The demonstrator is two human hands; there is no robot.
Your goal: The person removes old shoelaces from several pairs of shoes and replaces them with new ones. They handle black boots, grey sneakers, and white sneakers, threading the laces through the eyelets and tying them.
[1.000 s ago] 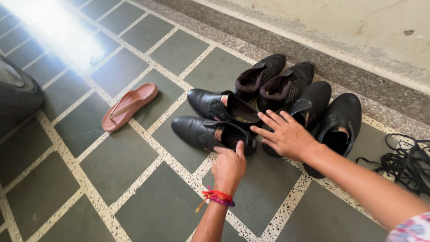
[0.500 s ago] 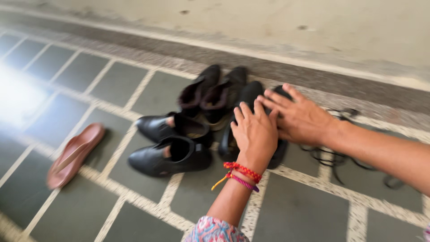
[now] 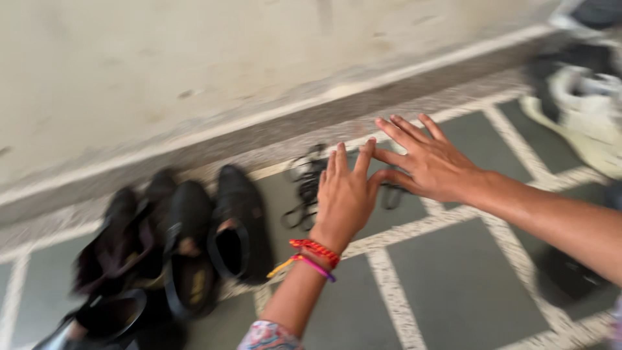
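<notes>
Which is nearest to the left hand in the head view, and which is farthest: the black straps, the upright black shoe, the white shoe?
From the left hand:
1. Black straps, just beside the fingers, partly hidden.
2. Upright black shoe, to its left.
3. White shoe, far right, beyond the right hand.

The floor (image 3: 453, 291) is patterned in grey-green squares divided by pale speckled strips. The shoes (image 3: 194, 240) are black, and a black tangle of cords (image 3: 304, 188) is seen beside them. Red, orange and purple threads (image 3: 314, 254) are worn on the left hand (image 3: 346, 198)'s wrist, above a floral sleeve (image 3: 269, 337). The wall (image 3: 194, 65) is cream.
</notes>
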